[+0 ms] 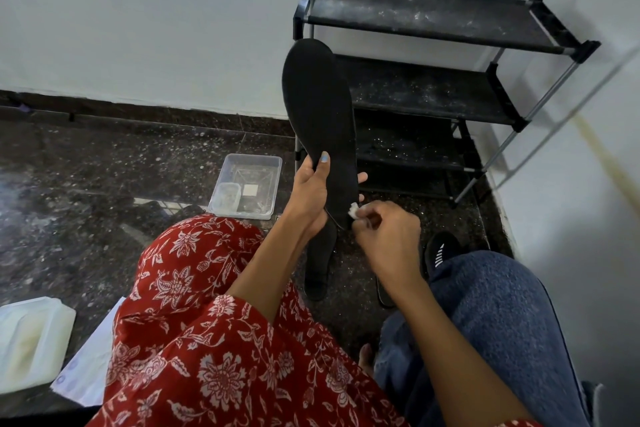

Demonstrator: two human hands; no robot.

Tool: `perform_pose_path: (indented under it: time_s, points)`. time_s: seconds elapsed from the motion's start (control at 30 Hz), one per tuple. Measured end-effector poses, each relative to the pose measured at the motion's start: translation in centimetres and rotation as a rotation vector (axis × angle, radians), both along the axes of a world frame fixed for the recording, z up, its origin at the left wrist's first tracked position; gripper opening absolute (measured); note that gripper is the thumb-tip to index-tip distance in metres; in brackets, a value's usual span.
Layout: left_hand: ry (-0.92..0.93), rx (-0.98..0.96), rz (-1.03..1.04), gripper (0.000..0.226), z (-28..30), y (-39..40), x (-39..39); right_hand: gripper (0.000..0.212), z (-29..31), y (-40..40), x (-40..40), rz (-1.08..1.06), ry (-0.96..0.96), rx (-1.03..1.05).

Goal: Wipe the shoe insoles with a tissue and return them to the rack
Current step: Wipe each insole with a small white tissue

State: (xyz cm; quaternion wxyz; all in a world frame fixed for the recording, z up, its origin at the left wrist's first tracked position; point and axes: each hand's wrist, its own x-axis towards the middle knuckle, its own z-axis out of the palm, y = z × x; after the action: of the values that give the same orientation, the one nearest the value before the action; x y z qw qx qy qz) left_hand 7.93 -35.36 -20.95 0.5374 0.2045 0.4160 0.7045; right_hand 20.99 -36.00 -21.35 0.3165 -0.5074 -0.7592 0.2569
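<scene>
the left hand (313, 191) grips a black insole (320, 121) near its heel, holding it upright with the toe end above the hand. just beside it, the right hand (384, 236) pinches a small white tissue (354, 210) against the insole's lower edge. the rack (450, 80) stands beyond both hands, and two more insoles (320, 260) lie on the floor below them.

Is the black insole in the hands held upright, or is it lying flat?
Upright: the left hand grips the insole near its lower end, its other end pointing up before the rack.
</scene>
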Motion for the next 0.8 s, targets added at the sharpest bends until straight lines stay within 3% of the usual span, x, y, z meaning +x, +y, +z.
perform_pose_path:
  time_s: [0.23,0.4,0.5,0.6,0.8]
  points:
    - [-0.038,-0.005,-0.001,0.018,0.2,0.0,-0.1,0.016,0.4,-1.3,-0.9,0.237,0.101,0.018]
    - [0.001,-0.001,0.006,0.026,-0.3,0.1,-0.5,0.006,-0.5,1.2,1.1,-0.046,-0.245,0.024]
    - [0.051,-0.007,-0.004,0.031,-0.4,0.2,-0.6,0.009,0.3,1.7,1.3,-0.168,-0.027,0.081]
    - [0.055,-0.038,-0.034,0.035,-0.2,0.2,-0.1,0.017,0.8,1.1,0.5,-0.041,0.155,0.175]
    - [-0.004,-0.053,-0.105,0.032,-0.2,0.2,-0.2,0.021,-0.1,-0.5,-1.1,0.225,0.179,0.111]
